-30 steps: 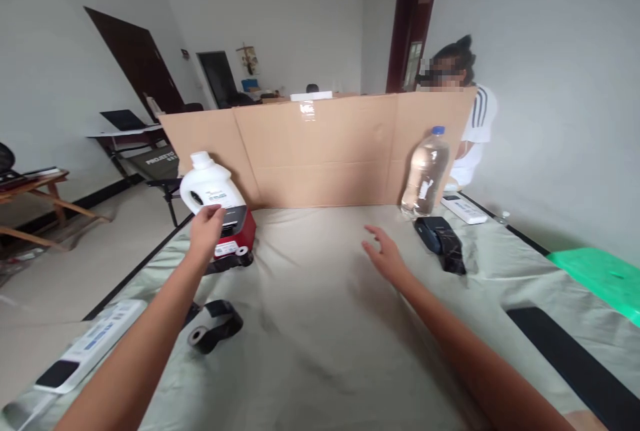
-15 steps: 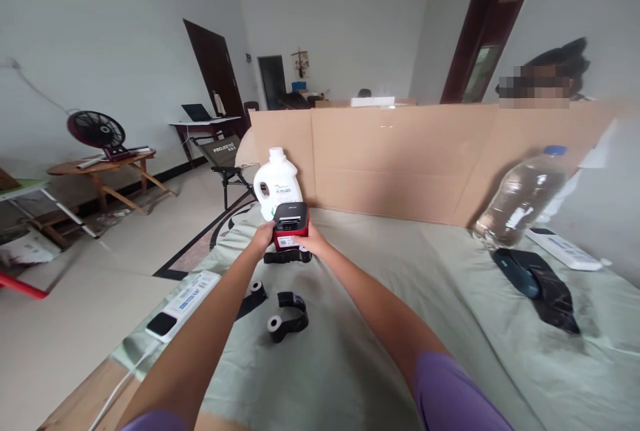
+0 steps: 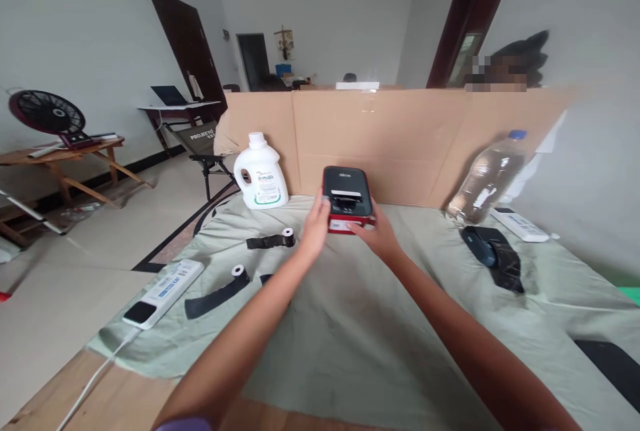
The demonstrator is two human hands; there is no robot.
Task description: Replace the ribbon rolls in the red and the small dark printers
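A small red-and-black thermal printer (image 3: 347,184) is gripped from both sides, its dark top with a slot facing me. My left hand (image 3: 316,223) is closed on its left side, and my right hand (image 3: 376,233) is closed around its lower right edge. To the left of the hands, a roll of black tape-like strip (image 3: 273,241) lies partly unwound on the cloth. A second black roll (image 3: 220,294) with a white core is nearer me. My left forearm hides most of a third black strip (image 3: 267,279). Whether the printer touches the cloth, I cannot tell.
Behind the printer stands a cardboard panel (image 3: 400,144). A white jug (image 3: 263,174) is at back left, a white power strip (image 3: 165,294) at front left. At right are a clear bottle (image 3: 487,181), a dark mouse (image 3: 479,246) and a black flat object (image 3: 610,367). Someone's head shows beyond.
Both hands have carried the printer rightwards, from in front of the white jug to the cardboard panel's middle. The camera view has also shifted. The black rolls at left are now less covered.
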